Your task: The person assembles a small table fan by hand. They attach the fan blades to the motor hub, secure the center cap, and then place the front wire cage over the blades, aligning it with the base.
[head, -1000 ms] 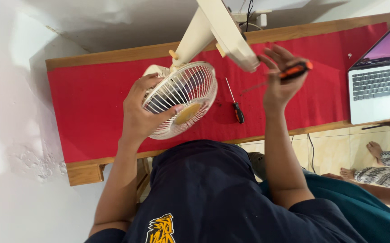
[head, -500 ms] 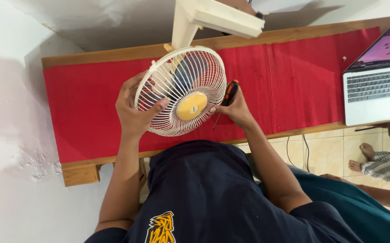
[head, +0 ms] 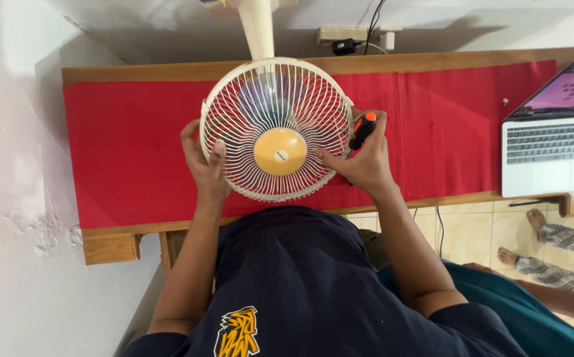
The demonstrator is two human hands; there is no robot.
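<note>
A cream table fan (head: 277, 129) with a wire grille and a yellow centre cap (head: 280, 151) faces me over the red-covered table. My left hand (head: 204, 162) grips the grille's left rim. My right hand (head: 363, 158) presses the grille's right rim while holding an orange-and-black screwdriver (head: 363, 129) against it. The fan's stem (head: 258, 30) runs up toward the wall.
The wooden table (head: 111, 244) carries a red cloth (head: 128, 145). An open laptop (head: 551, 142) sits at the right end. A power strip with plugs (head: 350, 33) lies behind the table. Another person's feet (head: 551, 238) rest on the tiled floor at right.
The fan has been turned so its grille faces me squarely. My right hand, with the screwdriver, has come from the air onto the grille's right rim. The second screwdriver on the cloth is now hidden.
</note>
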